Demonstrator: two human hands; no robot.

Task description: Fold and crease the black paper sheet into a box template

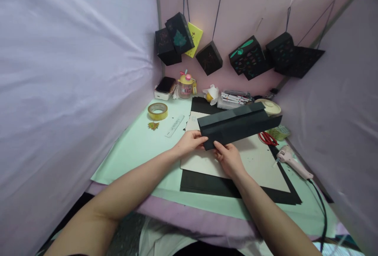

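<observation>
A long folded sheet of black cardstock [236, 126] is held up over the table, tilted, with crease lines along its length. My left hand [191, 142] pinches its near left corner, thumb on top. Close beside it, my right hand [228, 157] grips the lower edge, thumb on top and fingers beneath. Under both hands lies a cream-coloured board [248, 173], resting on larger black sheets [209, 183].
To the left are a tape roll [157, 111], a dry leaf [153, 126] and a clear ruler [175, 126]. A hot glue gun [295, 163] and red-handled scissors [268, 138] lie to the right. Black paper boxes [209, 58] hang behind.
</observation>
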